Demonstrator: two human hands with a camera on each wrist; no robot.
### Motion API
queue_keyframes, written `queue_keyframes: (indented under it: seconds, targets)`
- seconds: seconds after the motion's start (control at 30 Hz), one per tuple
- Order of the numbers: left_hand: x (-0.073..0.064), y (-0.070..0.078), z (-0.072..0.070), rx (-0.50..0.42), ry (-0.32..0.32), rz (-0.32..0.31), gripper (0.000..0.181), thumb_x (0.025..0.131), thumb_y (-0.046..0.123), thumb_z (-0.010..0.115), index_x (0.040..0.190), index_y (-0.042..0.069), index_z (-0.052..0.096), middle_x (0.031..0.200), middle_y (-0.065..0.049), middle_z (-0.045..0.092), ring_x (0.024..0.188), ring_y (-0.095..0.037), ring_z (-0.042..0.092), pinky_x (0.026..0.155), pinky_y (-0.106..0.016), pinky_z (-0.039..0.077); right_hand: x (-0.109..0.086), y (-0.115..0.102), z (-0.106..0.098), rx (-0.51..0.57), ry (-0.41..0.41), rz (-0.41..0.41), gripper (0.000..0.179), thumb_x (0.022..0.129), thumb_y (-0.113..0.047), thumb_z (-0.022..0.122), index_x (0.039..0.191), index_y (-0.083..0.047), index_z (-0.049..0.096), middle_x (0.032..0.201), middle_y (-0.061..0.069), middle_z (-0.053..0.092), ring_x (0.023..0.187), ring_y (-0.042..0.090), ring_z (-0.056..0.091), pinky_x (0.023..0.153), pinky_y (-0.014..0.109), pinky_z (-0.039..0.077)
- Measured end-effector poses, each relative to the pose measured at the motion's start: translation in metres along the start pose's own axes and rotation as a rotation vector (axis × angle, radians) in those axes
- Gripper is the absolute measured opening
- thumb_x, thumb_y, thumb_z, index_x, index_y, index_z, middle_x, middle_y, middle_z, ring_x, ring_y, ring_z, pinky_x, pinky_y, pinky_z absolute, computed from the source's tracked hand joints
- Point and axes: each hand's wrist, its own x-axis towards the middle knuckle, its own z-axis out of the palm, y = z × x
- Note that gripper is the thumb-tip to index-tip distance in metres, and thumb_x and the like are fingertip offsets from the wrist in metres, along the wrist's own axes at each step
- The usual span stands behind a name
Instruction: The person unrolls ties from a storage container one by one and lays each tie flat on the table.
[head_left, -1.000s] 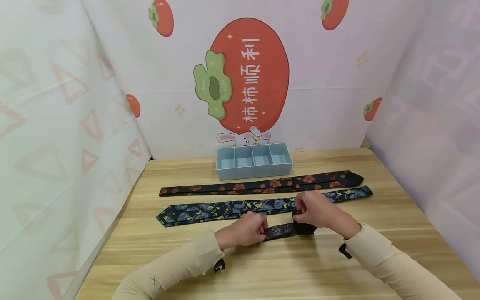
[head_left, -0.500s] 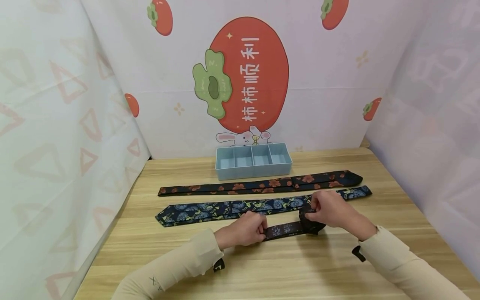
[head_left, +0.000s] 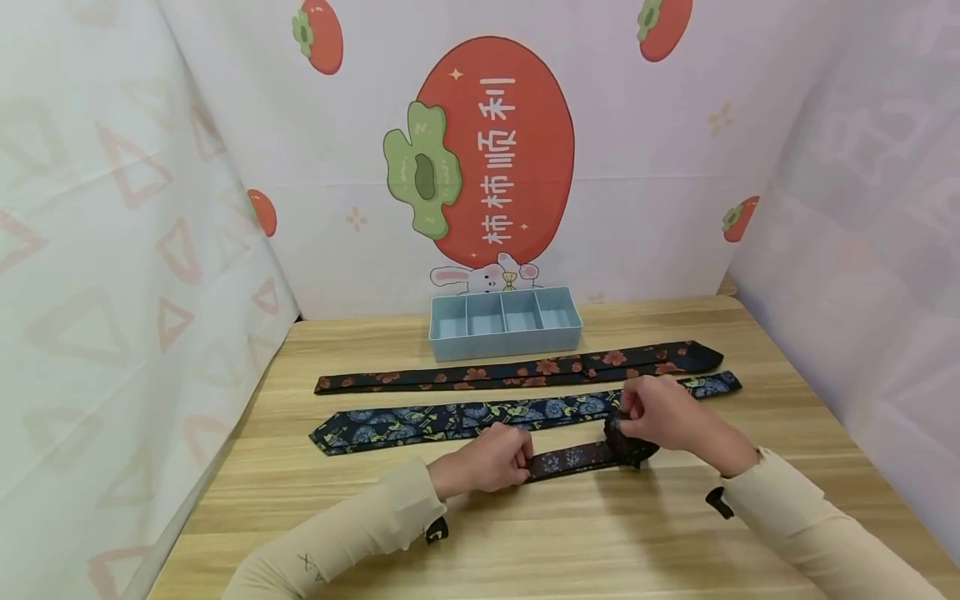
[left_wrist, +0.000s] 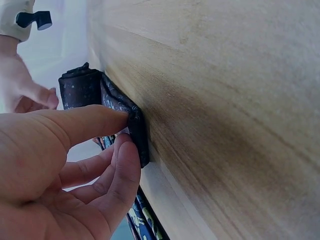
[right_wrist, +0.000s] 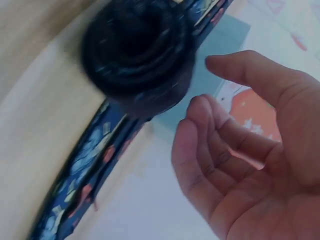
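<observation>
Head view: wooden table (head_left: 525,533) enclosed by printed backdrop panels. At left, left hand (head_left: 487,458) low on table, thumb and curled forefinger pinching the free end of a dark purple-flowered tie (head_left: 573,458); pinch confirmed in left wrist view (left_wrist: 135,127), with fabric pressed against table edge-on. Unrolled stretch of tie lying flat between the two hands. At its right end, tie wound into a tight roll (head_left: 628,446), resting on table. Right hand (head_left: 663,412) placed over the roll, fingers bent about its far side. In right wrist view, roll (right_wrist: 137,52) seen end-on as a dark spiral, blurred; fingers (right_wrist: 200,150) loosely curved beside it with a visible gap. Actual grip on roll: cannot tell.

Behind the hands, blue floral tie (head_left: 450,417) laid full length across table, its right tip showing past right hand. Farther back, black tie with red flowers (head_left: 525,371), parallel, apart from the blue one. Beyond that, against back panel, pale blue four-compartment tray (head_left: 506,337), just behind the red-flowered tie.
</observation>
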Motion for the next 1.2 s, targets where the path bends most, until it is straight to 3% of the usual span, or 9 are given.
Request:
queue_keyframes:
  seconds: [0.17,0.67,0.97,1.2]
  targets:
    - [0.0,0.0,0.002,-0.002,0.0,-0.003,0.014,0.094,0.011,0.079,0.107,0.006,0.075,0.09,0.001,0.075,0.074,0.003,0.062,0.07,-0.013,0.053,0.008,-0.006,0.008,0.006,-0.037,-0.037,0.023,0.088,-0.01,0.082,0.079,-0.01,0.061,0.065,-0.005,0.053,0.055,0.007,0.045,0.06,0.026,0.041]
    - [-0.001,0.0,0.002,0.009,0.012,0.002,0.014,0.094,0.01,0.08,0.106,0.006,0.075,0.09,0.001,0.075,0.075,0.003,0.063,0.071,-0.013,0.053,-0.005,0.01,0.005,-0.047,0.022,0.119,0.034,0.083,-0.017,0.089,0.079,-0.01,0.056,0.067,-0.002,0.052,0.058,0.012,0.046,0.061,0.032,0.041]
    - [-0.001,0.0,0.001,0.012,0.005,-0.005,0.014,0.094,0.01,0.079,0.106,0.007,0.074,0.09,0.001,0.074,0.075,0.003,0.062,0.071,-0.013,0.053,-0.013,0.03,-0.001,-0.013,0.023,0.107,0.029,0.086,-0.021,0.086,0.083,-0.01,0.06,0.068,-0.003,0.056,0.059,0.012,0.048,0.064,0.032,0.043]
    - [0.0,0.001,0.0,0.02,0.003,0.001,0.013,0.094,0.011,0.079,0.106,0.007,0.075,0.091,0.001,0.075,0.076,0.003,0.063,0.07,-0.012,0.053,-0.011,0.023,-0.003,-0.039,0.052,0.056,0.03,0.085,-0.021,0.088,0.081,-0.01,0.06,0.069,-0.003,0.055,0.059,0.009,0.047,0.061,0.03,0.042]
